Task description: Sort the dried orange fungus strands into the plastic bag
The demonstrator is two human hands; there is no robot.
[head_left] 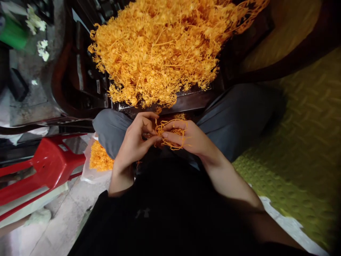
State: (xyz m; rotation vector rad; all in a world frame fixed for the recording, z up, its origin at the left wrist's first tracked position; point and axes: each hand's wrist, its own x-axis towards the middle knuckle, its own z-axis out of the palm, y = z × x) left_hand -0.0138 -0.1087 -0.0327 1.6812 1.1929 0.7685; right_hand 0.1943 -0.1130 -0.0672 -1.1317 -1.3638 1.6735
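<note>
In front of my lap rises a big heap of orange stringy sprigs (160, 53), thin stalks with curled, branching tips. Between my knees, just below the heap's near edge, my two hands meet. My right hand (195, 137) is closed around a small bunch of orange strands (174, 137), which stick out past its fingers. The fingertips of my left hand (138, 137) pinch at the left end of this bunch, touching it. Exactly which strand the left fingertips hold is too small to tell.
The heap lies on a dark wooden seat (195, 101) with curved arms. At left are a red plastic stool (52, 163) and a pale bag (89, 172) with more orange pieces. Yellow textured matting (287, 170) covers the right side. White flowers (42, 49) lie at upper left.
</note>
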